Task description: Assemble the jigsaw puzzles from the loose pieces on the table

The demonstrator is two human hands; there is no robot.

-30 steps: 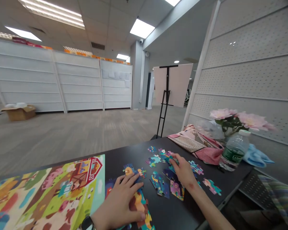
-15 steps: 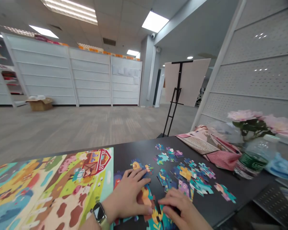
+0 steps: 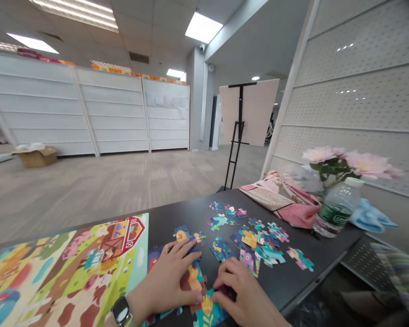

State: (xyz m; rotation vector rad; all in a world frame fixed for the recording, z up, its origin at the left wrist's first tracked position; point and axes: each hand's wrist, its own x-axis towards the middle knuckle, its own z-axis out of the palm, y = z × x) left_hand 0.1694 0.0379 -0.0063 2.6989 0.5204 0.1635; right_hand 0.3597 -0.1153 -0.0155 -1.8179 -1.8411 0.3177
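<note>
My left hand (image 3: 173, 274), wearing a watch (image 3: 121, 311), lies spread over a partly joined jigsaw puzzle (image 3: 193, 278), its palm hiding much of the picture. To its right, my right hand (image 3: 240, 290) has curled fingers, thumb and fingertips closed at the edge of a teal puzzle piece with a yellow flower (image 3: 207, 306). The fingers partly cover that edge. Beyond both hands, loose puzzle pieces (image 3: 269, 252) are scattered, among them a yellow one (image 3: 249, 239) and a purple one (image 3: 246, 260).
A colourful farm picture sheet (image 3: 98, 272) covers the left of the black table (image 3: 187, 209). Along the right stand a pink patterned bag (image 3: 293, 211), a water bottle (image 3: 337, 209), pink flowers (image 3: 351, 159) and a blue cloth (image 3: 371, 215). Behind the table is an easel (image 3: 236, 136).
The view has turned slightly right, so everything appears further left. My right fingers have shifted a little at the flower piece's edge; the left hand stays on the puzzle.
</note>
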